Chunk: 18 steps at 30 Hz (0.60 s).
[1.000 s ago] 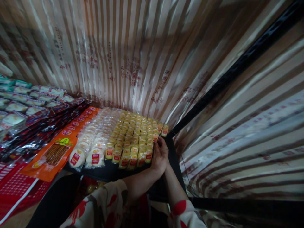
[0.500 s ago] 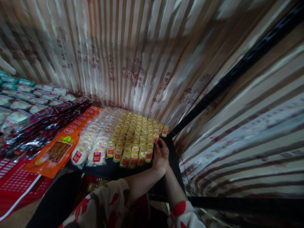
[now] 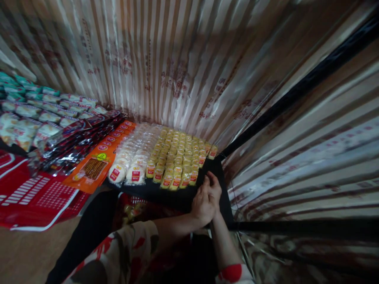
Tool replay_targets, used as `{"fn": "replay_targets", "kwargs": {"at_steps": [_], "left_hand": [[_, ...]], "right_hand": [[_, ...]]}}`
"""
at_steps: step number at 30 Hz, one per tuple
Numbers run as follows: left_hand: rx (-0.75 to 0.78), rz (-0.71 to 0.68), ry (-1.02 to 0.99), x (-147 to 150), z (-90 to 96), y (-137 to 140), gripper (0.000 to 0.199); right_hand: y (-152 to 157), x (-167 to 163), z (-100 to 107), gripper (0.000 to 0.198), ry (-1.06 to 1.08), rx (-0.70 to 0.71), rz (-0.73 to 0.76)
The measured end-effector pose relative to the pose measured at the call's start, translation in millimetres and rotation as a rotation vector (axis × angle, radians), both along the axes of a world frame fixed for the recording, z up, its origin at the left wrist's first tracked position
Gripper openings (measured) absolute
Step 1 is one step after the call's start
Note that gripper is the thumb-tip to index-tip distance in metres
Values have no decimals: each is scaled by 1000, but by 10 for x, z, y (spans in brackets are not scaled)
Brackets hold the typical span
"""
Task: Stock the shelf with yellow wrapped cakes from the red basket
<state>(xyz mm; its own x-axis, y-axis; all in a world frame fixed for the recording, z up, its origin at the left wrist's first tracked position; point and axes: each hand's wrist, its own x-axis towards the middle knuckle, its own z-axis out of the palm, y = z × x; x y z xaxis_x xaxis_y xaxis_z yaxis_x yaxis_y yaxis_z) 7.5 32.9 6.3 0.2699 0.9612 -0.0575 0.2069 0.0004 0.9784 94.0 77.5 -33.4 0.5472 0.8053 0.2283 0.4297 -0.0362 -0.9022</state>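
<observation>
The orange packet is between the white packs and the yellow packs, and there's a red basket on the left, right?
No, the head view shows the orange packet between the dark packets and the white packs, which sit beside the yellow packs. The red basket is on the left, as you said.

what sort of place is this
It looks like a snack shop or its storage area: small yellow wrapped snacks stand in close rows on a black shelf, an orange packet of brown snack sticks lies farther left, and a red perforated basket sits at the left.
</observation>
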Motion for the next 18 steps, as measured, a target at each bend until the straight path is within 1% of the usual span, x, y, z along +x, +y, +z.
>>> {"fn": "replay_targets", "kwargs": {"at_steps": [3,6,10,13,15,18], "left_hand": [[58,-78,3,-322,-21,-349,61],[131,-153,-39,-695,-59,-669,60],[174,-255,-38,-1183,-180,-977,61],[121,-265,-4,-1511,-313,-1109,60],[25,-237,45,-1710,-413,-1154,57],[-129,-154,119,-1963,-576,-1155,48]], "right_hand": [[-380,-271,-15,45,66,15,-15],[-761,-611,-21,41,120,-3,-12],[-1139,-1022,-83,33,99,-52,32],[-1292,-1265,-179,30,27,-97,169],[-1335,-1408,-260,29,5,-200,326],[-1329,-1611,-411,39,-7,-368,551]]}}
